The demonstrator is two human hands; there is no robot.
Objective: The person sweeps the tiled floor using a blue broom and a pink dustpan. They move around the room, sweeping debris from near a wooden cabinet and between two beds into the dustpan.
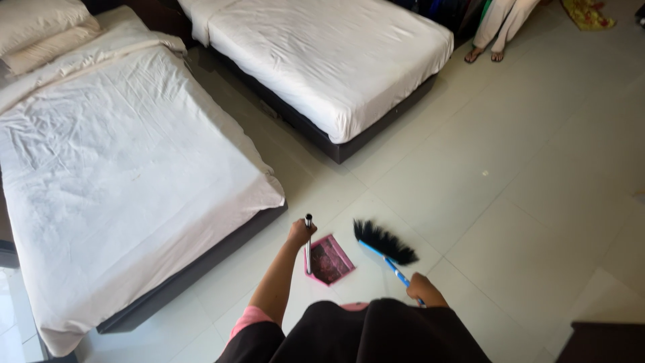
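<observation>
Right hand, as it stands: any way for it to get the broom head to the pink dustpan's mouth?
Probably yes. The right hand grips the blue broom, whose black bristles lie just right of the pink dustpan, with only bare floor tile between them. The left hand holds the dustpan's upright handle, clear of that gap.

We see no packages, labels, signs or screens anywhere in this view.
</observation>
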